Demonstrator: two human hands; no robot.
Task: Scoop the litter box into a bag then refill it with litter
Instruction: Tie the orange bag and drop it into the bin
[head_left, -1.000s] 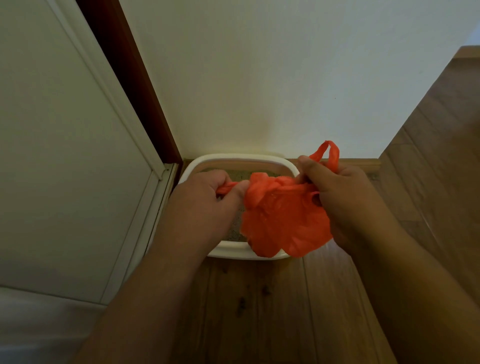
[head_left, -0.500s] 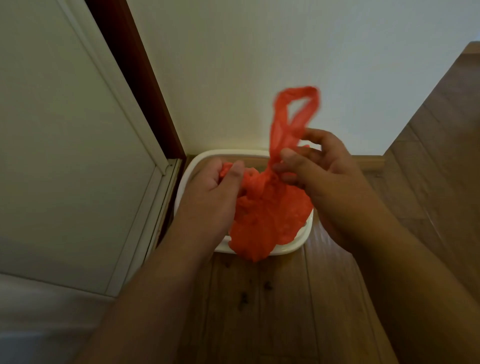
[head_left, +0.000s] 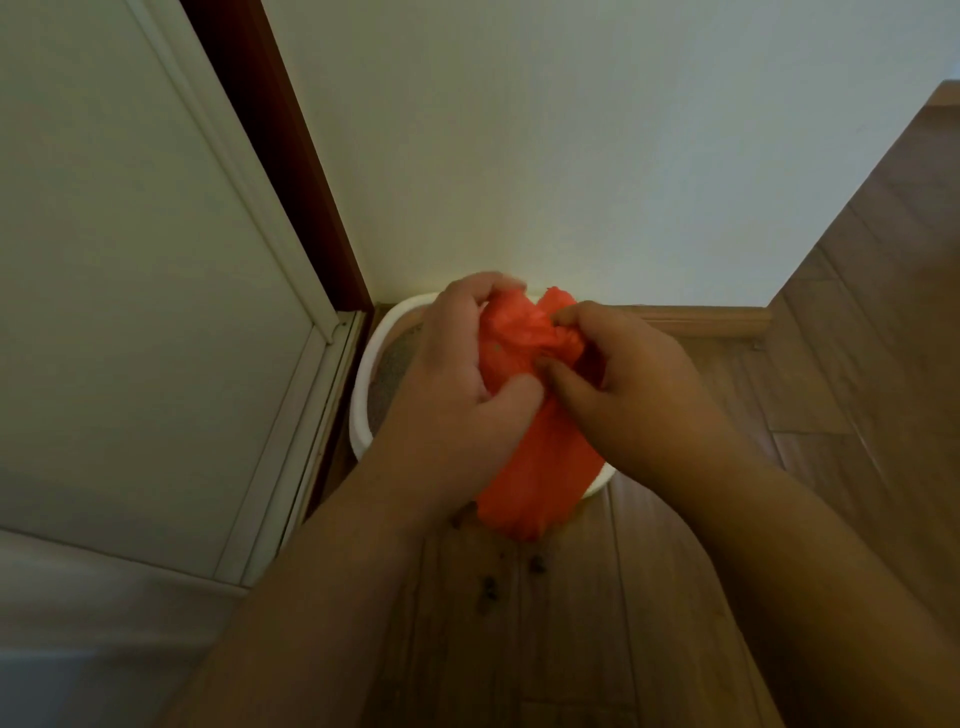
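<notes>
Orange plastic bag (head_left: 535, 457) is pinched at its gathered neck by the left hand (head_left: 457, 395) and right hand (head_left: 628, 395) above the litter box (head_left: 363, 395); thin film could tear if overtightened, spilling waste.

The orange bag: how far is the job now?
Scooping looks done: both hands, left hand and right hand, grip the bunched top of the orange bag above the white litter box, apparently closing it. No fresh litter supply shows, so refilling is left. Dark crumbs lie on the wooden floor.
</notes>
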